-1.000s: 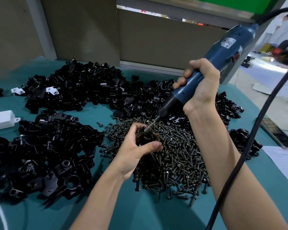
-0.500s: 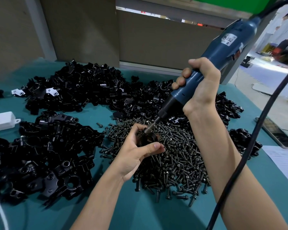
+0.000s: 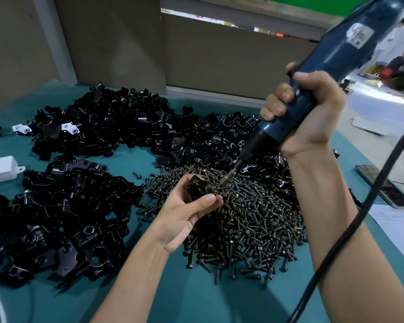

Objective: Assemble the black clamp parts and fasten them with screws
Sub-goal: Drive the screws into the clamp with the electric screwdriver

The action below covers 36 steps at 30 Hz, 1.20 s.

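My left hand (image 3: 187, 213) grips a black clamp assembly (image 3: 198, 187) just above a big heap of dark screws (image 3: 250, 220). My right hand (image 3: 306, 113) holds a blue electric screwdriver (image 3: 331, 57), tilted down to the left. Its bit tip (image 3: 225, 180) sits at the clamp's right edge, beside my left fingers. Whether the bit is seated in a screw is too small to tell. Loose black clamp parts lie in a pile (image 3: 56, 220) at the left and in another pile (image 3: 117, 122) at the back.
The table has a teal cover (image 3: 196, 297). A white box (image 3: 0, 170) lies at the left edge. A phone (image 3: 383, 185) and white paper (image 3: 399, 224) lie at the right. The screwdriver's black cable (image 3: 350, 227) hangs across my right forearm.
The screwdriver has lifted a little and its bit has shifted to the right side of the clamp. My left hand still holds the clamp in about the same place.
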Tool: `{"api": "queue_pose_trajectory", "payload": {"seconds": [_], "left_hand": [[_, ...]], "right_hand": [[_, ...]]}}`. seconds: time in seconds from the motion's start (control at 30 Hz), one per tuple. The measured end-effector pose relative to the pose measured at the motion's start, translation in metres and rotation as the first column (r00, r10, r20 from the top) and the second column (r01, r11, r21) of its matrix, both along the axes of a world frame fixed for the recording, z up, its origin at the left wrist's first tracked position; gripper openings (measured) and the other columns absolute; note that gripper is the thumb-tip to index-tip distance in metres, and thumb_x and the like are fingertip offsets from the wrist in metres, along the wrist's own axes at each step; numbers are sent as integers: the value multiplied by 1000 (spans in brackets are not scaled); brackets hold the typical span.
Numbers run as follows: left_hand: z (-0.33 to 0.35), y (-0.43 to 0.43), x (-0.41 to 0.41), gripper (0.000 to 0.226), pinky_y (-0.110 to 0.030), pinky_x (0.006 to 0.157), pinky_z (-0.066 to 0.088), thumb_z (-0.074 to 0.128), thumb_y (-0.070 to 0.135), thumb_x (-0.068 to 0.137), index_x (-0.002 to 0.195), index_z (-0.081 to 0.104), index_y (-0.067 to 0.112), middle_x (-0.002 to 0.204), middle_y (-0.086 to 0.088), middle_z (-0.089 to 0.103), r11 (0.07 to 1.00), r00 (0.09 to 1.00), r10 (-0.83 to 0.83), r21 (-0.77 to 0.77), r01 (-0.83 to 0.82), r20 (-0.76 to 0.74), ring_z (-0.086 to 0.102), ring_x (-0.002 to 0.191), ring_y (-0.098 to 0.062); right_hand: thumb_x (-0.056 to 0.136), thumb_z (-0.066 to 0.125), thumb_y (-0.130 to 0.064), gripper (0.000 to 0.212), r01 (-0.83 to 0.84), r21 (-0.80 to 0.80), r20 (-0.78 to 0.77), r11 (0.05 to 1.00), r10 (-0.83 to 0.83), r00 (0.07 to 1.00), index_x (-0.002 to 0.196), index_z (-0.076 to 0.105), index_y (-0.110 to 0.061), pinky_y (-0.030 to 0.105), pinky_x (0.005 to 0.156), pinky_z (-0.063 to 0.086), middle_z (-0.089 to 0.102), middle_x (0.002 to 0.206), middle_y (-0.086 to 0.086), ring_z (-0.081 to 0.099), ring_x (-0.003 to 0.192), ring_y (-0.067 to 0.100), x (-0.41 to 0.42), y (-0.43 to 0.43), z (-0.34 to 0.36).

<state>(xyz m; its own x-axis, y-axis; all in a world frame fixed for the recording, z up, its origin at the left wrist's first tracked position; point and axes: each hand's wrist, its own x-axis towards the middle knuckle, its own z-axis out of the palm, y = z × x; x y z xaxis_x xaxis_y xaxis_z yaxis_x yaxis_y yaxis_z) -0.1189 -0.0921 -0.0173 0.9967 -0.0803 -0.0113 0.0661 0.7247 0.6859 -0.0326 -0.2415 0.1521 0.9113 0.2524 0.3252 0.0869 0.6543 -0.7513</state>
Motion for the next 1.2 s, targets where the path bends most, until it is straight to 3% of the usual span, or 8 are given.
{"api": "queue_pose_trajectory", "payload": {"seconds": [0.1, 0.17, 0.37, 0.9, 1.2], "left_hand": [[1, 0, -1, 55, -27, 77, 60, 85, -1, 57, 103, 58, 8, 90, -8, 74, 1000, 1000, -7, 12, 7, -6, 74, 86, -26], [1, 1, -2, 55, -27, 77, 60, 81, -5, 63, 110, 55, 6, 90, -8, 75, 1000, 1000, -16, 16, 17, -9, 74, 87, -27], [5, 0, -4, 62, -28, 75, 60, 86, 4, 54, 107, 55, 9, 84, -4, 74, 999, 1000, 1, 41, -2, 9, 74, 81, -25], [3, 0, -5, 65, -31, 80, 60, 89, 9, 54, 110, 54, 12, 87, -5, 76, 991, 1000, 11, 131, -14, 21, 75, 82, -27], [-2, 2, -4, 51, -27, 76, 59, 76, -10, 64, 105, 55, 12, 83, -8, 73, 989, 999, 18, 144, -24, 42, 75, 81, -27]], "right_hand": [[75, 52, -14, 7, 30, -22, -24, 999, -30, 999, 81, 54, -14, 21, 46, 37, 45, 52, -4, 39, 41, 12, -2, 1, -7], [76, 51, -14, 6, 45, -27, -30, 999, -46, 998, 82, 53, -14, 21, 46, 38, 45, 52, -4, 40, 41, 11, -2, 3, -10], [76, 52, -13, 6, 70, -34, -38, 997, -71, 997, 81, 51, -14, 21, 46, 38, 45, 53, -3, 40, 42, 12, -2, 6, -11], [72, 52, -12, 7, 94, -72, -56, 993, -98, 994, 74, 47, -15, 21, 45, 37, 43, 52, -2, 37, 41, 13, 0, 12, -13], [70, 53, -11, 7, 91, -64, -68, 994, -95, 993, 72, 47, -15, 21, 44, 37, 42, 53, -2, 38, 40, 13, -1, 15, -13]]}}
